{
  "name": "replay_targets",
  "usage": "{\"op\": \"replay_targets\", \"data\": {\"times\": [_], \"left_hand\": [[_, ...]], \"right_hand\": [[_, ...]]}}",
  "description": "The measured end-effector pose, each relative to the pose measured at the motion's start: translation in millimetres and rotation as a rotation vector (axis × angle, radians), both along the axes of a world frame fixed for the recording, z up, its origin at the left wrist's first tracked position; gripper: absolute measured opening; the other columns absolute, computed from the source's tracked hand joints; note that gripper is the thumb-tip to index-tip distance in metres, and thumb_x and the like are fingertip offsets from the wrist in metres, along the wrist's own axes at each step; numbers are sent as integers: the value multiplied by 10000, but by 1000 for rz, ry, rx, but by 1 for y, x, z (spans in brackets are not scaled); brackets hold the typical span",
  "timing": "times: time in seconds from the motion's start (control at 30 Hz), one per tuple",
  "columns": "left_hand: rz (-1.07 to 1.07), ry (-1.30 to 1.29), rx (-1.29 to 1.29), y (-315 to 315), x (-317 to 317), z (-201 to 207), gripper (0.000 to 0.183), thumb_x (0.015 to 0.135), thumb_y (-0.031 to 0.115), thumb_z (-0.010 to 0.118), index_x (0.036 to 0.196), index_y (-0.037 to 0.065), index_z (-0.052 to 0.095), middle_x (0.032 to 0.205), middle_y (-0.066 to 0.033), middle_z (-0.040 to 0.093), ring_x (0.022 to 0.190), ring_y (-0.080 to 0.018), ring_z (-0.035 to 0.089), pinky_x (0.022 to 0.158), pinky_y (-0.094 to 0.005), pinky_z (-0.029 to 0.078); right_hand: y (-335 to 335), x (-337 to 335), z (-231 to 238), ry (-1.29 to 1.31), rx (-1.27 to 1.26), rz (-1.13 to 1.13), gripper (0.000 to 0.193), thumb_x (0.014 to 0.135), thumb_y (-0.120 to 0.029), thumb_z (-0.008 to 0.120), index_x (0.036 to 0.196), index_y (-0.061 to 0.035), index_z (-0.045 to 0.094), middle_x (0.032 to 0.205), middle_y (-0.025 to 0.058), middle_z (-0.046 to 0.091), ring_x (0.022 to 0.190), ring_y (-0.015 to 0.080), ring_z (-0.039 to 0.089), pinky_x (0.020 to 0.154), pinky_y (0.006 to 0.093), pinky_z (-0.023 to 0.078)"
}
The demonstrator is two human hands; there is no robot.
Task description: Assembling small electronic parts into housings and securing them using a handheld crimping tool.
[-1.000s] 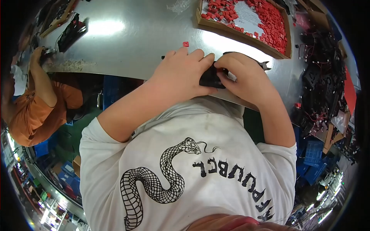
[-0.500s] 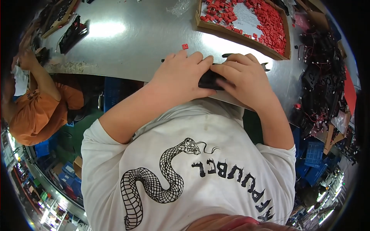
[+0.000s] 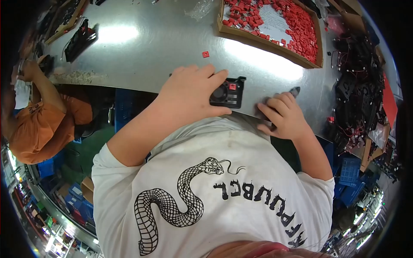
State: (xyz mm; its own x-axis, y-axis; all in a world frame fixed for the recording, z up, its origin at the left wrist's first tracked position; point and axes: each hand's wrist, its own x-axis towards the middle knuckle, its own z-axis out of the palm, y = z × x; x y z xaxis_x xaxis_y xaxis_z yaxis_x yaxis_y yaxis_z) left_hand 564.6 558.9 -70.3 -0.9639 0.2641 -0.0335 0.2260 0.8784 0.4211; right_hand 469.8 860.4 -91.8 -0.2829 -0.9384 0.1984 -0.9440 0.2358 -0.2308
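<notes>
My left hand [image 3: 189, 90] is closed around a black plastic housing [image 3: 234, 97], its left part hidden under my palm. A round black fan [image 3: 219, 93] sits in the housing, and a small red block [image 3: 232, 87] is set near its upper edge. To the right, my right hand [image 3: 282, 116] curls over a dark plier-like tool [image 3: 295, 91] low over the table's near edge. Only the tool's tip and a bit of its handle show. One loose red block [image 3: 205, 54] lies beyond my left hand.
A cardboard tray [image 3: 271, 48] full of red blocks stands at the far right. Black parts with wires [image 3: 350, 94] are heaped along the right edge. At left lies another black assembly [image 3: 80, 41], near a co-worker in an orange shirt [image 3: 41, 127]. Clear plastic wrap [image 3: 200, 8] lies at the back.
My right hand has drawn away from the housing, toward me, with the dark tool. The housing's fan and red block have come into sight; my left hand has shifted slightly left.
</notes>
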Motion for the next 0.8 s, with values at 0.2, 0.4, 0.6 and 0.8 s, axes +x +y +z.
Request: {"op": "replay_targets", "data": {"times": [0.2,0.4,0.6,0.8], "left_hand": [[-58,122,22,22,-17,-4,722,720,465,839,1286,76,617,948,-97,623,875,-301,640,788,-422,519],[-100,20,35,27,-27,0,682,753,493,820,1288,121,617,1025,-77,628,949,-307,647,845,-438,513],[-104,-32,26,27,-28,5,642,744,479,830,1233,116,627,1008,-69,628,923,-308,649,825,-438,510],[-77,40,31,29,-23,0,614,753,478,818,1207,111,629,1019,-70,630,928,-309,641,828,-456,503]], "right_hand": [[-7,-12,35,-981,-1059,103,518,897,-592,605,944,-77,583,937,148,629,790,273,553,739,413,427],[-65,-25,59,-1205,-945,79,563,903,-634,510,967,-84,611,750,70,577,609,191,485,574,371,387],[-79,-22,62,-1203,-625,157,577,961,-582,485,950,-18,606,744,106,582,639,228,512,606,363,417],[-77,-55,89,-1211,-736,717,382,901,-308,667,1009,58,657,864,148,649,765,222,605,692,338,491]]}}
